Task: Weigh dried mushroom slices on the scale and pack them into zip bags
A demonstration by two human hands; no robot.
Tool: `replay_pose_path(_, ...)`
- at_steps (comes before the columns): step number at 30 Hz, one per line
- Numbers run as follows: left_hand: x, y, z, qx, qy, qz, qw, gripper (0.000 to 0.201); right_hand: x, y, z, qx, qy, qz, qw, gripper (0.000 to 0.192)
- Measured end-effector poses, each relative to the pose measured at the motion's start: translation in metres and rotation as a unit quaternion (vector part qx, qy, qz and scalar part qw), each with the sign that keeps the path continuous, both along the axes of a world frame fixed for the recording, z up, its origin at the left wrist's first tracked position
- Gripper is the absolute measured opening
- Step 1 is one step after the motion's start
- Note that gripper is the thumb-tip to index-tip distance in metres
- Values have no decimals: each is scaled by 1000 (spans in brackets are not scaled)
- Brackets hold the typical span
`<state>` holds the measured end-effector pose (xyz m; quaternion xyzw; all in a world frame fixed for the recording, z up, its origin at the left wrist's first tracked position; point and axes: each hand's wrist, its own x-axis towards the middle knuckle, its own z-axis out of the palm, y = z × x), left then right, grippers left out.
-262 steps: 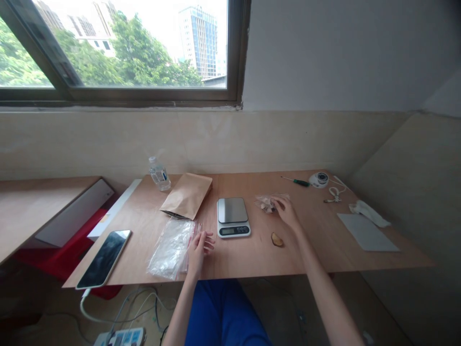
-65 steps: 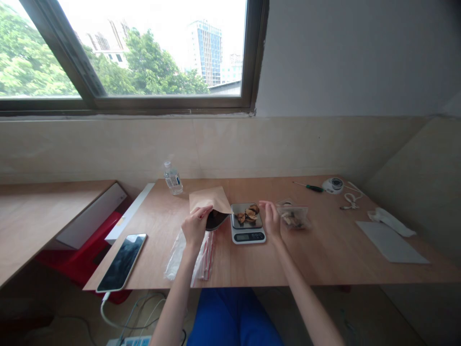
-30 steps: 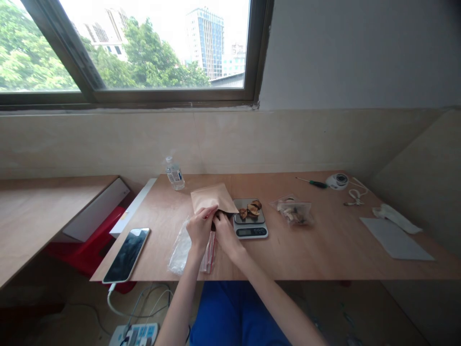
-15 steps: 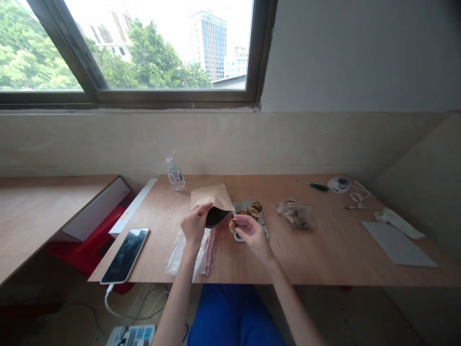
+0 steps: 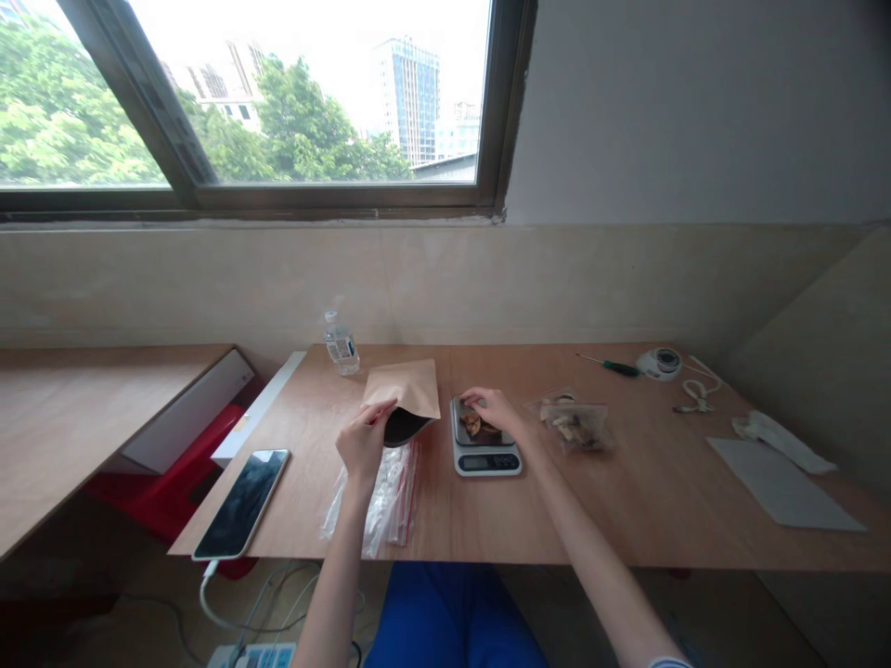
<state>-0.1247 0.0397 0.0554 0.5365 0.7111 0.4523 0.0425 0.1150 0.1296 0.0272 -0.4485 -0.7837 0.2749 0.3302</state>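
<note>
Right hand [image 5: 489, 408] moved over scale [image 5: 487, 461], half curled, hold unclear | left hand [image 5: 362, 443] pinching paper bag [image 5: 409, 382] | wooden table [image 5: 515, 521] below window [image 5: 299, 116]

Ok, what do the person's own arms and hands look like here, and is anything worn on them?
The left hand and right hand are ungloved, with bare wrists and forearms. A pale sleeve edge with blue banding shows at the picture's bottom, on the right; no left sleeve is in view.

The left hand's grip [image 5: 363, 440] pinches a brown paper bag [image 5: 409, 384], its dark mouth gaping; the right hand's grip [image 5: 491, 408] is at dried slices [image 5: 472, 425] on the scale [image 5: 466, 464], atop the desk [image 5: 682, 501]
</note>
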Motion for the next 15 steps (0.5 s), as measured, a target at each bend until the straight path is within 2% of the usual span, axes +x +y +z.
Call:
replay_pose_path(3,0,2,2,-1,-8,2,1000,15,0,-25,16,13,17,-32,999,24)
replay_pose_path(5,1,3,2,-5,-10,2,1000,15,-5,-43,28,8,74,-25,997,23)
replay_pose_path(7,3,4,1,-6,-14,1,1000,16,-14,-59,40,-27,155,25,987,24)
replay_pose_path(9,5,3,-1,-6,-26,-3,1000,16,-28,-71,49,-84,202,113,969,28)
replay_pose_path(12,8,-1,-5,-18,-44,-2,999,16,-56,-83,53,-119,122,237,957,32)
replay_pose_path(13,9,-3,-7,-23,-47,1,999,16,-67,-84,51,-105,68,256,958,32)
replay_pose_path(15,10,-6,-9,-26,-47,4,999,16,-90,-83,39,-47,-44,245,967,35)
